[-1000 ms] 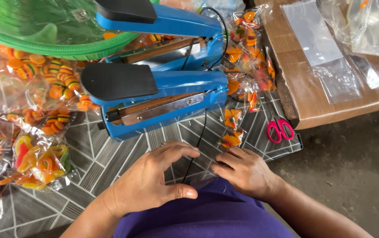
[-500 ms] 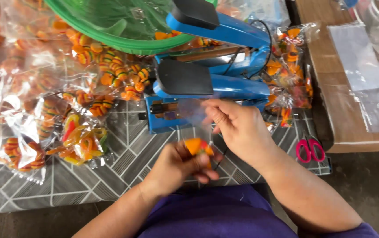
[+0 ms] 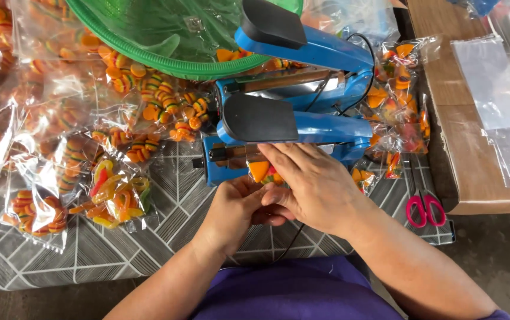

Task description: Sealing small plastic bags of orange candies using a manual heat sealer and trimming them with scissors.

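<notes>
Candy in a small clear bag (image 3: 265,173), orange wedges with a touch of green, sits between both hands at the front edge of the blue heat sealer (image 3: 290,127), its open mouth toward the sealing bar. By the look of it the packet is light, the film thin, slippery and easily creased, the sweets loose enough to shift, so a flat pinch at the bag's top corners seems the safest hold. Left hand (image 3: 231,210) has its fingers curled closed on the bag's lower part; right hand (image 3: 314,186) lies over it, fingers together, pressing the film flat. Filled bags (image 3: 115,195) lie leftward on the patterned mat (image 3: 89,249); pink scissors (image 3: 424,207) rest rightward.
</notes>
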